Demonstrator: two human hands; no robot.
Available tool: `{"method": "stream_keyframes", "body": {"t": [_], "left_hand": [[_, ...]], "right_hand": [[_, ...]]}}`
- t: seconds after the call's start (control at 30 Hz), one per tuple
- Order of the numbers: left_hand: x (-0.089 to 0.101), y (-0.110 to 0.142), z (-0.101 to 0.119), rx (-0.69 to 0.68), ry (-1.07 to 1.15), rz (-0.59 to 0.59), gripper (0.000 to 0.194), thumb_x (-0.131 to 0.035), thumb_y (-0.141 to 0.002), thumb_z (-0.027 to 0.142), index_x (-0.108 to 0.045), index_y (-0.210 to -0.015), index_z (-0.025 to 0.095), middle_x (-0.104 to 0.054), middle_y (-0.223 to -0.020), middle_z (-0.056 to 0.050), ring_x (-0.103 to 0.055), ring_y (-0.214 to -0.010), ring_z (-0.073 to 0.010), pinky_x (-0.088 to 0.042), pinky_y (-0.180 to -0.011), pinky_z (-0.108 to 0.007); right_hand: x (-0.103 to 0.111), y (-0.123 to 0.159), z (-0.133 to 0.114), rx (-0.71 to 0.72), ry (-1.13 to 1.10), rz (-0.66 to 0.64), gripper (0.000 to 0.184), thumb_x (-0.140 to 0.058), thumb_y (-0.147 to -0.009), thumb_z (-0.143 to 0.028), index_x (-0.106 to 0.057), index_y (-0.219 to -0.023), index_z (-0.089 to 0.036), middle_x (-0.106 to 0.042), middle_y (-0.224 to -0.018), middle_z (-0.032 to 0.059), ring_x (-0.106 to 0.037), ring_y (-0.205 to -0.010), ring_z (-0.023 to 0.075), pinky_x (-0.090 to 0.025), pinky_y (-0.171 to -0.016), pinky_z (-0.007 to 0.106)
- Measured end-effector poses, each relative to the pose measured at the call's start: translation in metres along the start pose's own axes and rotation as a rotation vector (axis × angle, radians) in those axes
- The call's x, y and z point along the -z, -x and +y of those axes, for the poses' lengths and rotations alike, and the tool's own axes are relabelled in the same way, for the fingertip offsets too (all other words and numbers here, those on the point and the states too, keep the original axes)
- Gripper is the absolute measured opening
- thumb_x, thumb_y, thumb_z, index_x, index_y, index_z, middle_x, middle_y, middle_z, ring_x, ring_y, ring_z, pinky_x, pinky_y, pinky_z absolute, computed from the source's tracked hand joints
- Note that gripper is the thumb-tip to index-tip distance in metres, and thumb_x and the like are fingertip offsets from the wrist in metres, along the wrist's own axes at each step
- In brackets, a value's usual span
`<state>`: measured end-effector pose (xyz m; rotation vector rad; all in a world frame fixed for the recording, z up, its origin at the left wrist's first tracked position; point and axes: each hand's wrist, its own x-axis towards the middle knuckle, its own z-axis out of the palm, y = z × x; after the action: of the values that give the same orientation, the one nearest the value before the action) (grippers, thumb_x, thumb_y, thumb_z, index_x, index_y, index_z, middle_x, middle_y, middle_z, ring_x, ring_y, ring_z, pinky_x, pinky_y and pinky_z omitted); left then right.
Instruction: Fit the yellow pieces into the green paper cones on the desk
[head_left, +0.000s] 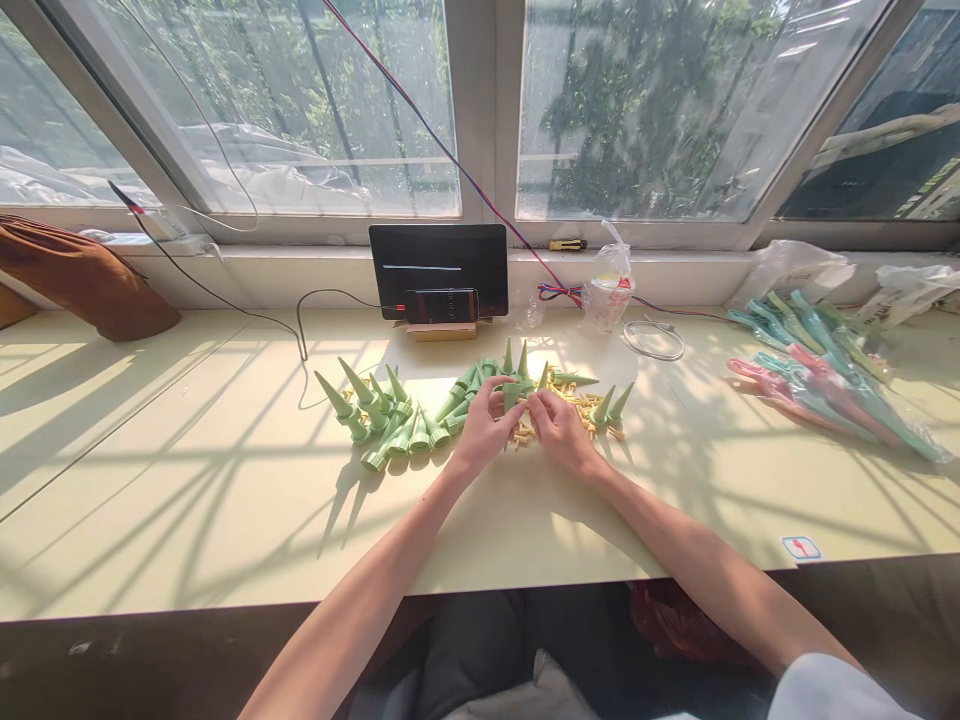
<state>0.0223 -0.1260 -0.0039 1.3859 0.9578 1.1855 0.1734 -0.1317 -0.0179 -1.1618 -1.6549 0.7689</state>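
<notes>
My left hand is closed around a green plastic plant watering spike, held just above the table. Close beside it, my right hand has its fingertips pinched together; whatever lies between them is too small to make out. Small yellow peg-like pieces are scattered under and behind both hands. More green spikes lie and stand in a cluster to the left, and others lie just behind my left hand. Two upright green spikes stand to the right of my right hand.
A black tablet leans by the window with a cabled phone before it. Nearby are a plastic-wrapped cup and a coiled cable. Bagged pink and green plastic items lie right; a brown bag sits left.
</notes>
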Motion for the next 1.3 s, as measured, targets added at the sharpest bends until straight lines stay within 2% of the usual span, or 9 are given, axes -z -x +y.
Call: {"method": "stream_keyframes", "body": {"t": [0.1, 0.2, 0.47, 0.77, 0.93, 1.3], "left_hand": [[0.0001, -0.0004, 0.0001, 0.017, 0.007, 0.023, 0.049, -0.073, -0.079, 0.041, -0.051, -0.117, 0.022, -0.053, -0.067, 0.005, -0.054, -0.051, -0.0097, -0.044, -0.042, -0.020], [0.0005, -0.0003, -0.0005, 0.033, 0.012, 0.036, 0.049, -0.074, -0.078, 0.041, -0.051, -0.117, 0.022, -0.053, -0.067, 0.005, -0.054, -0.051, -0.0096, -0.043, -0.042, -0.020], [0.0011, 0.0012, 0.0023, 0.048, 0.026, 0.018, 0.053, -0.075, -0.076, 0.040, -0.051, -0.119, 0.021, -0.055, -0.072, 0.003, -0.057, -0.057, -0.0106, -0.045, -0.047, -0.020], [0.0022, 0.0010, -0.0032, -0.033, -0.065, -0.010, 0.048, -0.071, -0.081, 0.044, -0.051, -0.119, 0.023, -0.051, -0.070, 0.004, -0.055, -0.058, -0.0100, -0.046, -0.055, -0.022], [0.0015, 0.0026, -0.0036, -0.065, -0.109, -0.016, 0.046, -0.069, -0.083, 0.044, -0.051, -0.119, 0.023, -0.046, -0.069, 0.005, -0.051, -0.057, -0.0095, -0.043, -0.053, -0.021], [-0.0004, 0.0026, -0.0039, -0.068, -0.166, -0.028, 0.048, -0.067, -0.083, 0.046, -0.050, -0.121, 0.023, -0.053, -0.078, 0.001, -0.053, -0.059, -0.0108, -0.045, -0.052, -0.022]], "right_hand": [[0.0010, 0.0010, -0.0030, 0.001, -0.056, -0.023, 0.026, -0.049, -0.095, -0.047, -0.054, -0.092, -0.021, -0.058, -0.070, -0.0005, -0.053, -0.054, 0.0142, -0.038, -0.052, 0.027], [0.0016, 0.0011, -0.0039, 0.017, -0.062, -0.019, 0.025, -0.050, -0.095, -0.046, -0.054, -0.092, -0.021, -0.062, -0.079, 0.0018, -0.056, -0.057, 0.0142, -0.040, -0.054, 0.027], [0.0014, 0.0002, -0.0003, 0.005, 0.000, -0.002, 0.028, -0.046, -0.096, -0.047, -0.052, -0.090, -0.021, -0.054, -0.063, -0.0018, -0.052, -0.053, 0.0152, -0.039, -0.054, 0.028], [0.0032, -0.0002, 0.0036, 0.034, 0.047, 0.017, 0.027, -0.044, -0.097, -0.043, -0.051, -0.084, -0.021, -0.051, -0.063, -0.0019, -0.046, -0.055, 0.0141, -0.035, -0.054, 0.026], [0.0031, -0.0006, 0.0052, 0.051, 0.109, 0.038, 0.031, -0.041, -0.099, -0.043, -0.050, -0.079, -0.021, -0.047, -0.062, -0.0031, -0.041, -0.054, 0.0128, -0.032, -0.055, 0.026], [0.0023, -0.0020, 0.0053, 0.066, 0.161, 0.061, 0.042, -0.036, -0.100, -0.046, -0.035, -0.066, -0.022, -0.038, -0.057, -0.0036, -0.034, -0.052, 0.0133, -0.028, -0.053, 0.028]]}}
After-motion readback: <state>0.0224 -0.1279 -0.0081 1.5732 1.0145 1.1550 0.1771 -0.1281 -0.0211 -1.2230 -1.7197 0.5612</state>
